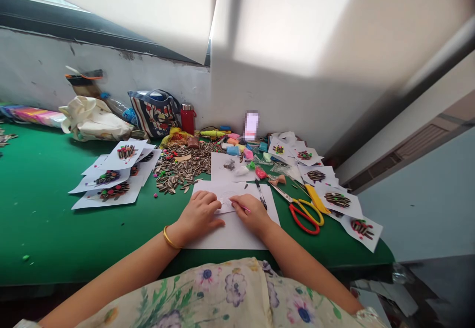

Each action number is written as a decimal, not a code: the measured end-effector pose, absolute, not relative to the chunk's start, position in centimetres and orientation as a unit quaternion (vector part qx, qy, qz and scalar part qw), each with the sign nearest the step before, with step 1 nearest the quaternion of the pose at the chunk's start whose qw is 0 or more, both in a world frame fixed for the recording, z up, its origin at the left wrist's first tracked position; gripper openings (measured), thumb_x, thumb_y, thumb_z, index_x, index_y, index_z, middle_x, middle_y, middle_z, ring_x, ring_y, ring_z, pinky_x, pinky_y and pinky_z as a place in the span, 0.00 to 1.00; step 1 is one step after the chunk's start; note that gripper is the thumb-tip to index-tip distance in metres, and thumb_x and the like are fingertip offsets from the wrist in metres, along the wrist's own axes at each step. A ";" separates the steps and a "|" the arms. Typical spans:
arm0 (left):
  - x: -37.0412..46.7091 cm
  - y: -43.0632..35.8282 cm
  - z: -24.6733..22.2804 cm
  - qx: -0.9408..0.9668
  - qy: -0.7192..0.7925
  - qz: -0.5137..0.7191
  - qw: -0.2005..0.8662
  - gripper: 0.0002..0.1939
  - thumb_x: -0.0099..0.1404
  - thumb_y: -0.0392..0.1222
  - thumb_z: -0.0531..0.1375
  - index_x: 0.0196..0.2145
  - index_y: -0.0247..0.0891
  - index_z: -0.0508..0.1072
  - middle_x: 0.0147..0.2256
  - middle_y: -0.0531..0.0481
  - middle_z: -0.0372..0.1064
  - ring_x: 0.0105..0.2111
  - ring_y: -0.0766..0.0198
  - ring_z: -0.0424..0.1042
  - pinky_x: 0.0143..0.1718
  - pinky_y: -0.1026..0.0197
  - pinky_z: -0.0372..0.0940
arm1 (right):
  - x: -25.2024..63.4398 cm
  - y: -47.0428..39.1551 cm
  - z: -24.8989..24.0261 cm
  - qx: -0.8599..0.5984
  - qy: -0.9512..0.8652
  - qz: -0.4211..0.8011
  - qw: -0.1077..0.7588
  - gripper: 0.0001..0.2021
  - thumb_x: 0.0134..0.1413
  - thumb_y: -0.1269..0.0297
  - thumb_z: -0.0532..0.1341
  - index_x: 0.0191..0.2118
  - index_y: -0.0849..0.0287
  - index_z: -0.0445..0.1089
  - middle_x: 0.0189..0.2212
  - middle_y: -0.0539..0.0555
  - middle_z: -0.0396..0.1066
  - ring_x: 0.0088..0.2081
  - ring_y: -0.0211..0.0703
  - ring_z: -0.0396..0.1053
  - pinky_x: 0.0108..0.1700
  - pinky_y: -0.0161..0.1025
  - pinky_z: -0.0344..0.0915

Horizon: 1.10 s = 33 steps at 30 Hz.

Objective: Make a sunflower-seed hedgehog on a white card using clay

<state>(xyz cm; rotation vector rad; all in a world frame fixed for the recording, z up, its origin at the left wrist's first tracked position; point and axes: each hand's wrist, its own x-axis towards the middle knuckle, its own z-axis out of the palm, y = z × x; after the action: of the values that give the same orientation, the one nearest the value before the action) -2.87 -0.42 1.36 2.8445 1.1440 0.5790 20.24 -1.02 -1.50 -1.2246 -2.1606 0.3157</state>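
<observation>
Beside the black pen (261, 195), right hand (250, 212) pinches a pink tool (245, 209), likely for fine control; left hand (202, 214), fingers loosely together, rests left of pen, apparently steadying the white paper (213, 192).

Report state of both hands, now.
Left hand: open, palm down on white paper; no object visible in its grip.
Right hand: closed around a thin pink tool.

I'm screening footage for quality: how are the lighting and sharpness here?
Head view: bright light and a shadow band streak the white sheeting; the phone-like object is pixelated; the paper by the left hand bears marks too faint to read.
</observation>
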 end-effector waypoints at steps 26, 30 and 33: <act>-4.2 3.1 -0.5 0.841 0.437 0.304 0.101 0.16 0.65 0.49 0.59 0.49 0.43 0.72 0.51 0.45 0.71 0.53 0.54 0.68 0.56 0.50 0.61 | 25.0 1.4 -2.0 -0.669 -0.719 -0.037 0.184 0.20 0.59 0.76 0.54 0.52 0.52 0.72 0.50 0.56 0.71 0.51 0.49 0.63 0.52 0.44 0.56; -3.8 2.6 -0.6 0.874 0.422 0.221 0.098 0.35 0.57 0.55 0.65 0.60 0.45 0.64 0.58 0.45 0.66 0.59 0.48 0.62 0.61 0.45 0.53 | 24.6 1.3 -2.0 -0.669 -0.707 -0.021 0.228 0.15 0.60 0.65 0.57 0.52 0.54 0.72 0.50 0.56 0.70 0.52 0.50 0.63 0.53 0.45 0.57; -3.7 2.6 -0.9 0.875 0.430 0.198 0.101 0.39 0.56 0.56 0.66 0.62 0.47 0.61 0.60 0.46 0.64 0.61 0.47 0.60 0.61 0.44 0.51 | 24.3 1.1 -2.0 -0.656 -0.715 -0.008 0.242 0.16 0.57 0.59 0.61 0.51 0.53 0.72 0.52 0.56 0.69 0.52 0.51 0.63 0.53 0.46 0.58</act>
<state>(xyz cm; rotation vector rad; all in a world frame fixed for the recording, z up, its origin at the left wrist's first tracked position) -3.69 2.56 -0.87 2.5847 1.2711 0.5857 24.33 1.12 -2.00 -1.7947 -1.9541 -0.0231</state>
